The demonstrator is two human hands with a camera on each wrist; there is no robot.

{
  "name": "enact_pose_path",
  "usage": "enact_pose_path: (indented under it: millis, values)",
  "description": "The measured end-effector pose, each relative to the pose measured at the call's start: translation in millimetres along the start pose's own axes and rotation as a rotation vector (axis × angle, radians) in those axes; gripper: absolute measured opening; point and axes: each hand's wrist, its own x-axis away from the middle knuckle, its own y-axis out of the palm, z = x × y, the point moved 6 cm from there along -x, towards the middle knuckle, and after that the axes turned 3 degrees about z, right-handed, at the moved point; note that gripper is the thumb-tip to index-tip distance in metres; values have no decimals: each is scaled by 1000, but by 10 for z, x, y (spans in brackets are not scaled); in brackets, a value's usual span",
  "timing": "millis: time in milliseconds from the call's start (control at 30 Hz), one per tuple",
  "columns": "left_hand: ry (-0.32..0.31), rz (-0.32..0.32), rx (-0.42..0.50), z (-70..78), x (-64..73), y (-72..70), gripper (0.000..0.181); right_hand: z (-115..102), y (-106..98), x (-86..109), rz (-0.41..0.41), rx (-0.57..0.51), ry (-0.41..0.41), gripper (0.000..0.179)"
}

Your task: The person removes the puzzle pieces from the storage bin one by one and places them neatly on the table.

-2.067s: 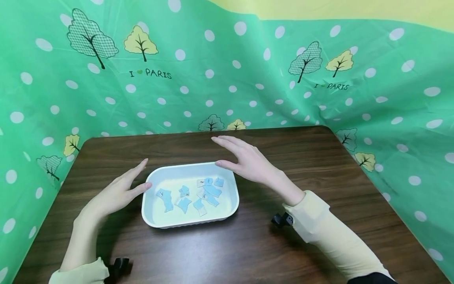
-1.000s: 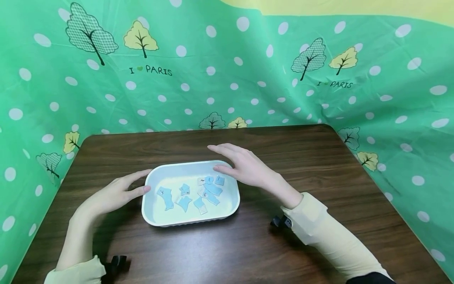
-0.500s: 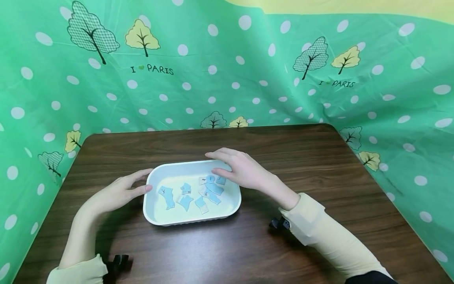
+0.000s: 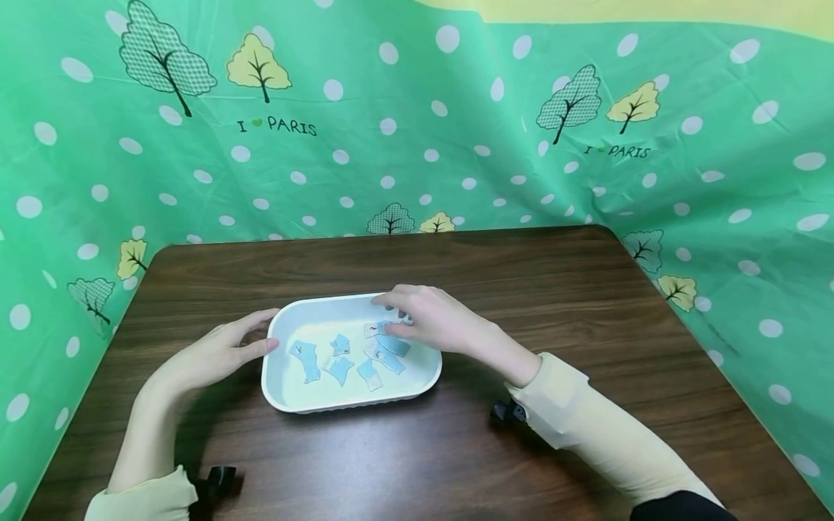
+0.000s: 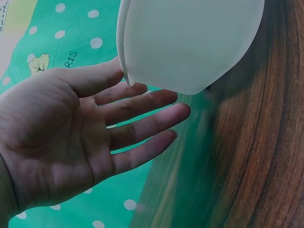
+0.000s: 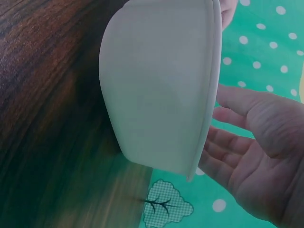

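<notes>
A white rectangular tray (image 4: 287, 402) with rounded corners lies on the dark wooden table. In it are several torn-looking light blue and white paper pieces (image 4: 306, 359), some with small black marks. My left hand (image 4: 208, 356) holds the tray by its back left corner, thumb over the rim and index finger outside; its other fingers reach out straight in the left wrist view. Over the back right of the tray my right hand (image 4: 443, 318) hovers, fingers bent downward and thumb just above the paper pieces. Part of that group is hidden under it. Nothing shows between its fingers.
The brown table (image 4: 404, 463) stretches around the tray on all sides. Behind it hangs a green cloth (image 4: 365, 130) with white dots and printed trees. A black wrist camera (image 4: 220, 481) sits at the left cuff, another black camera (image 4: 507, 412) at the right.
My left hand came to the tray's rim over a second ago and has stayed there. My right hand has moved down and left into the tray, its fingers bending over the paper pieces.
</notes>
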Motion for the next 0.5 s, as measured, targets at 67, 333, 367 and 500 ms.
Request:
enact_pose_path:
  millis: [67,333,367,500]
  values:
    - [1,-2,0,-1,-1,2,67,-11,29,-8,-27,12,4,43]
    - [3,2,-27,2,6,2,68,-39,115,-25,-95,27,17,43]
    - [8,4,-23,5,5,1,67,-46,127,-25,-103,26,16,44]
    - [33,14,-15,24,0,-2,64,-70,198,-29,-148,71,7,48]
